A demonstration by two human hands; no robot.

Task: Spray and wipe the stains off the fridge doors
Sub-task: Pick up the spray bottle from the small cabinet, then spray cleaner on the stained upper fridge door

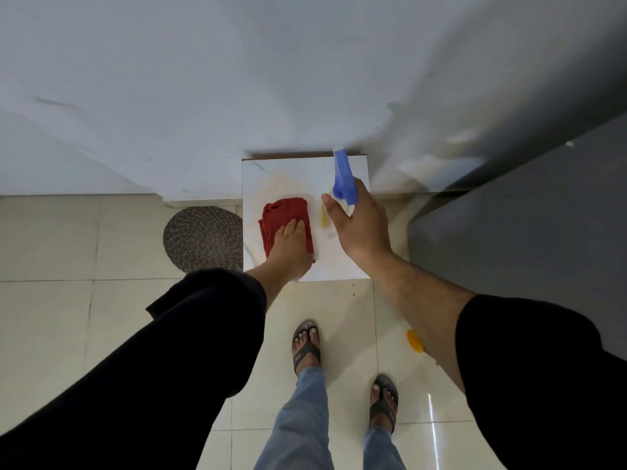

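Frame centre: left hand (pixel 288 244) fingers flat on crumpled red cloth (pixel 283 220); right hand (pixel 361 222) fingers clamped on blue plastic spray bottle (pixel 344 178), white panel (pixel 288 178) beneath

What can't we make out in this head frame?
- Spray bottle: only the blue head shows; the right hand covers the body, so the fill level is hidden.
- Red cloth: the left hand covers its lower part.
- Yellow object on the floor: partly behind the right forearm, identity unclear.
- White surface under the cloth: faint orange marks, blurred; whether this is a fridge door is unclear.
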